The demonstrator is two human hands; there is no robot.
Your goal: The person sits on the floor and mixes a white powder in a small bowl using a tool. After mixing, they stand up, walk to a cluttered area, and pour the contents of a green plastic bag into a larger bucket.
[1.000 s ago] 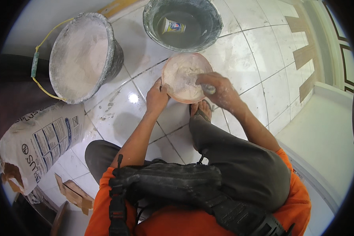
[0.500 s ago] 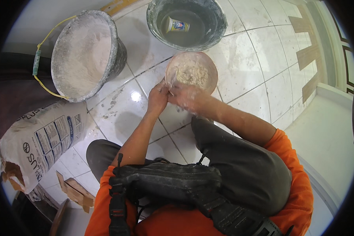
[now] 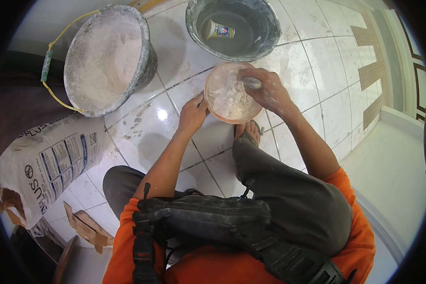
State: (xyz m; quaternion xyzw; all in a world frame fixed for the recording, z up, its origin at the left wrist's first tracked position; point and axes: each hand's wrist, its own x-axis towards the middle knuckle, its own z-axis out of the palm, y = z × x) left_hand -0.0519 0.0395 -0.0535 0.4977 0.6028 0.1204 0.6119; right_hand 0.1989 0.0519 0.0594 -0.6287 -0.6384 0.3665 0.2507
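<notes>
A round pinkish bowl (image 3: 259, 112) sits on the tiled floor in front of me, holding a pale, lumpy powder mix (image 3: 228, 94). My left hand (image 3: 193, 113) is closed on the bowl's left rim, with the thumb up against its edge. At the bowl's right side my right hand (image 3: 269, 91) is closed around a tool (image 3: 252, 83). Only the tool's rounded grey end shows, so its kind is unclear. Whitish dust coats the fingers of that hand.
Beyond the bowl stands a dark tub (image 3: 190, 27) of cloudy water with a floating plastic cup (image 3: 221, 31). A bucket (image 3: 146, 52) of pale powder is at the left, by a torn paper sack (image 3: 64, 161). My foot (image 3: 247, 130) is close below the bowl.
My right hand has swung from the bowl's near left edge to its right side, bringing the tool's end into sight. My left hand stays at the left rim.
</notes>
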